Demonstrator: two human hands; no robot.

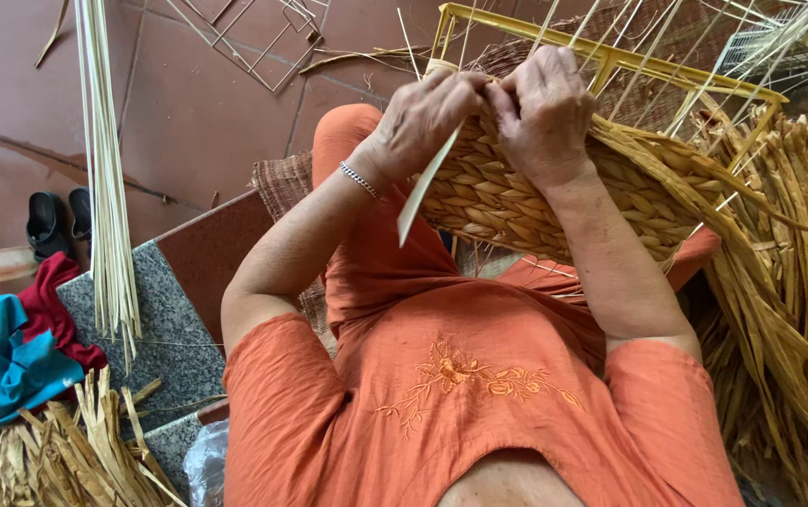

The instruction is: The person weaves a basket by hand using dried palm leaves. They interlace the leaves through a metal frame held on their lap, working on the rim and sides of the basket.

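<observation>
Half-woven basket of flat tan dried-leaf plaits [507, 202] rests on the person's lap at centre frame, built over a yellow-painted metal wire frame [610, 56] that sticks out at 12 to 1 o'clock. Left hand [423, 117] pinches the weave at the rim, fingers curled tight; a pale flat leaf strip [427, 183] runs from under it toward 7 o'clock. Right hand [545, 113] clenches the same rim just beside it, knuckles nearly touching the left. What the fingertips grip underneath cannot be told.

Judgement: the strip should stay flat and untwisted, pulled snug against the previous row while the other hand pins the weave so tension holds.

Loose dried leaf bundle [789, 282] at 3 o'clock, thin pale reed stalks [108, 188] at 9 o'clock, red and teal cloths [19, 347] at 8 o'clock on the grey stone counter [165, 329].
</observation>
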